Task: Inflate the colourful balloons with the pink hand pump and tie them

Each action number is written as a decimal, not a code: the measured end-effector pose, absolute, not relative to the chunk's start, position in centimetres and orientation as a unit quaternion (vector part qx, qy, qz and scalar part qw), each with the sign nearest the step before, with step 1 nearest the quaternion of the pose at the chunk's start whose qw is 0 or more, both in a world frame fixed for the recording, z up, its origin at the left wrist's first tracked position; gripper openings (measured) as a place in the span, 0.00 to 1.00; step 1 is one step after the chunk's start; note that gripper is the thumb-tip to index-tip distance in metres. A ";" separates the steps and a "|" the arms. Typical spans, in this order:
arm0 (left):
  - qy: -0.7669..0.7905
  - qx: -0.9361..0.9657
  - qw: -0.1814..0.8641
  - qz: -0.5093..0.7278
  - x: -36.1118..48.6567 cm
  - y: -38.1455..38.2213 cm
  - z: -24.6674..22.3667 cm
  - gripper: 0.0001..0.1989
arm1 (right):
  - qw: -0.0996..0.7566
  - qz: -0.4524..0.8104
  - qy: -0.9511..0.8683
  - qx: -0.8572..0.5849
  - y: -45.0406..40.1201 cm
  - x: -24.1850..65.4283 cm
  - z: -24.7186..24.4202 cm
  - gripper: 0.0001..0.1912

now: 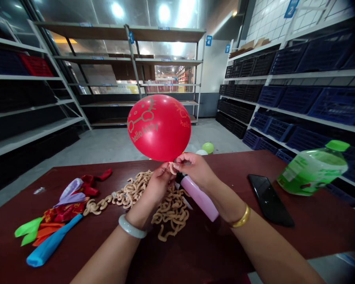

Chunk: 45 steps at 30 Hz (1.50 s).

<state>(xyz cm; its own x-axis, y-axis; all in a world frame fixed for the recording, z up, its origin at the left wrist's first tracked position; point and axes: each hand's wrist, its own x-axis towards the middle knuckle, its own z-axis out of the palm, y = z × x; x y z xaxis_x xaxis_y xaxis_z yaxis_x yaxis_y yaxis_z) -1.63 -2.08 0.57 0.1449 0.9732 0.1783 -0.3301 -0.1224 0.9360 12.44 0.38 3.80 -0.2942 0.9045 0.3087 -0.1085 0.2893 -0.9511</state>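
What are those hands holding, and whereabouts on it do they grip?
The left hand and right hand pinch the red balloon at its lower end, its neck hidden, together with a small tan curl.

There's your red balloon (pixel 162 130), inflated, glossy, "hello kitty" across it, at twelve o'clock just above your tan curl (pixel 172 169)!

This looks like a storeroom or stockroom; a tall metal rack (pixel 91 31) with small shelf labels (pixel 164 28) spans the far side; along the right, white shelving (pixel 318 73) carries rows of blue crates (pixel 341 103) and black crates (pixel 251 92); a red crate (pixel 35 65) sits on the left shelves (pixel 17 77); blue numbered signs (pixel 208 40) mark the bays; the floor (pixel 106 142) is plain grey.
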 end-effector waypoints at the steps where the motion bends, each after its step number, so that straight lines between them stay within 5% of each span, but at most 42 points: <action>1: 0.323 0.493 0.579 0.563 -1.6 -2.1 0.7 0.19 | 0.504 0.526 -0.611 -0.309 0.4 12.5 3.8 0.08; 7: 0.304 0.497 0.599 0.550 -1.6 -2.5 1.4 0.18 | 0.506 0.598 -0.556 -0.278 0.4 12.6 3.7 0.12; 14: 0.352 0.521 0.544 0.556 -1.8 -1.7 0.2 0.21 | 0.510 0.448 -0.641 -0.358 0.6 12.3 3.6 0.09; 24: 0.388 0.599 0.416 0.563 -2.1 -0.6 -1.2 0.18 | 0.482 0.413 -0.671 -0.383 1.3 12.8 3.1 0.05; 30: 0.378 0.574 0.468 0.555 -1.9 -1.0 -0.6 0.20 | 0.485 0.573 -0.572 -0.330 0.9 12.5 3.2 0.07; 37: 0.378 0.537 0.526 0.540 -1.4 -1.6 0.0 0.26 | 0.539 0.616 -0.506 -0.272 0.2 11.8 3.5 0.13; 45: 0.317 0.483 0.636 0.512 -0.1 -2.4 0.2 0.22 | 0.553 0.695 -0.374 -0.267 0.9 11.8 3.0 0.07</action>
<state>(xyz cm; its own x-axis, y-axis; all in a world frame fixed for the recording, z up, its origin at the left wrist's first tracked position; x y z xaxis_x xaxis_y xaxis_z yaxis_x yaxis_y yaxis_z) -0.13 -2.41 0.21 0.2750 0.9571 0.0909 -0.3439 0.0097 0.9390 11.80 0.92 2.98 -0.2456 0.9684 0.0425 -0.5693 -0.1086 -0.8149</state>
